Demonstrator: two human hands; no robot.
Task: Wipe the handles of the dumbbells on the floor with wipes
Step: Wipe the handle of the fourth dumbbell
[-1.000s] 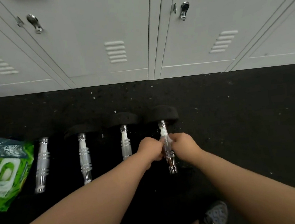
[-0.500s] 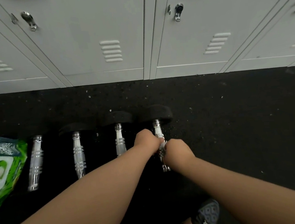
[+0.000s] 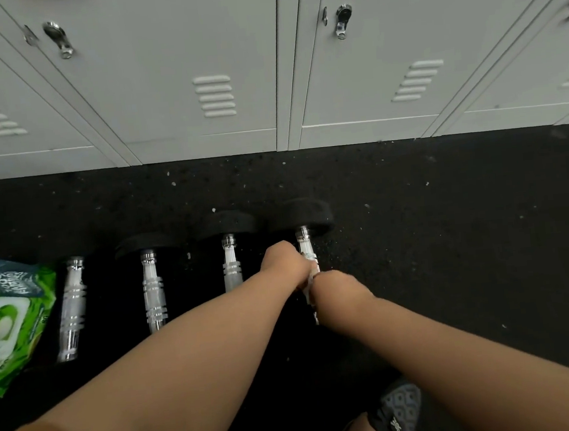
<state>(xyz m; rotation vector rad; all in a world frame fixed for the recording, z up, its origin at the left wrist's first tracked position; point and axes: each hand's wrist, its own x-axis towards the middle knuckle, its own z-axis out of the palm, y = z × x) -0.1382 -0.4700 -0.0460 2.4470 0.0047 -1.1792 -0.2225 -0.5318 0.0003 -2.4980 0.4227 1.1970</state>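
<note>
We see the left hand [image 3: 282, 265] and right hand [image 3: 340, 294] both curled around the rightmost dumbbell's handle [image 3: 305, 248], a white wipe [image 3: 312, 276] pinched between them. The wipes pack [image 3: 7, 322] lies at nine o'clock.

Dumbbells: four, in row; rightmost dumbbell [image 3: 305, 248] under both hands, three left of left hand [image 3: 282, 265].
Wipes pack [image 3: 7, 322]: one, far left.
Hands: two; right hand [image 3: 338, 296].
Locker doors: four; nearest door [image 3: 167, 71] beyond hands.
Shoe [image 3: 401, 408]: one.
</note>
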